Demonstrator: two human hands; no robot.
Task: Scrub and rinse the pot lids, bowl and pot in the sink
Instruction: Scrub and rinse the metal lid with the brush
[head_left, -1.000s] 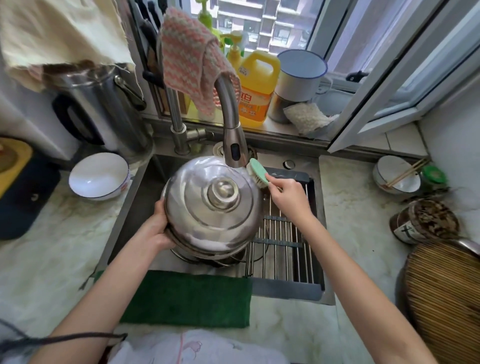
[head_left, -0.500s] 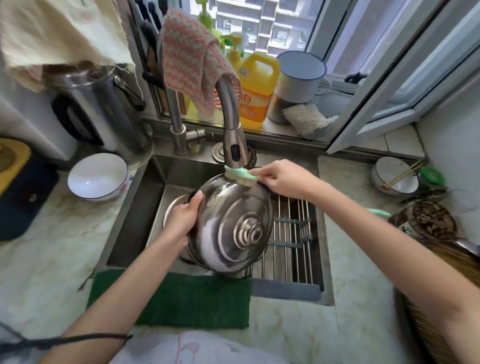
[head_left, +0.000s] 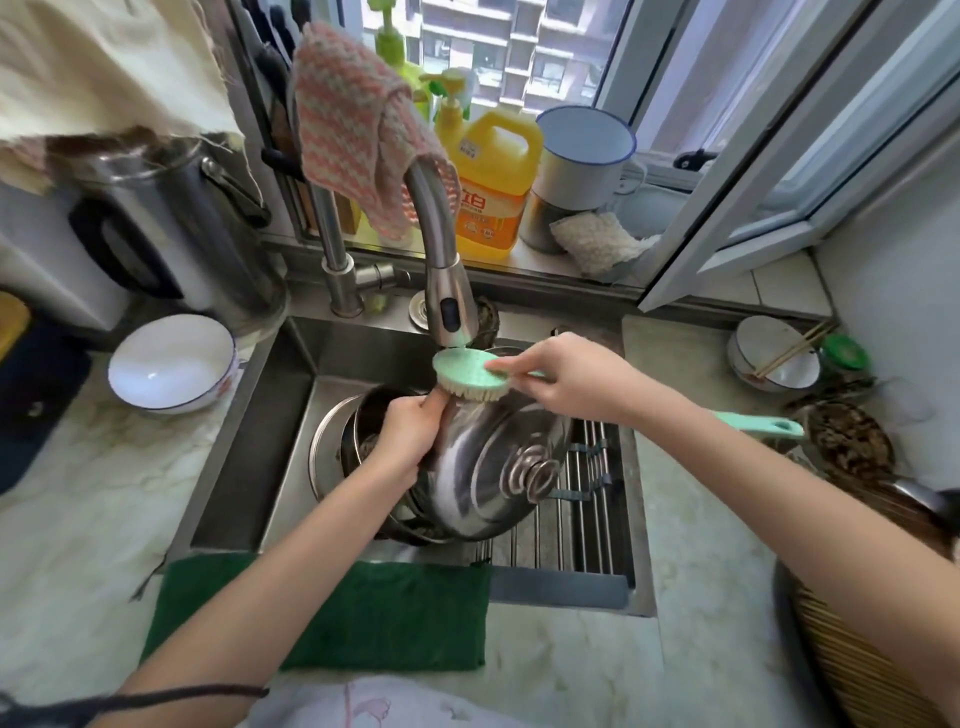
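Left hand (head_left: 410, 426) grips the upper rim of the domed stainless-steel pot lid (head_left: 483, 467), which stands tilted on edge mid-way across the steel sink (head_left: 249, 457). Right hand (head_left: 566, 376) grips the handle of the mint-green round scrub brush (head_left: 470, 371); the bristles touch the lid's top edge, directly below the curved steel faucet (head_left: 434, 223).

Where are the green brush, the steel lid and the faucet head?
green brush (head_left: 461, 371), head view, back of its round head
steel lid (head_left: 467, 483), head view, dome left of knob
faucet head (head_left: 450, 314), head view, its dark button
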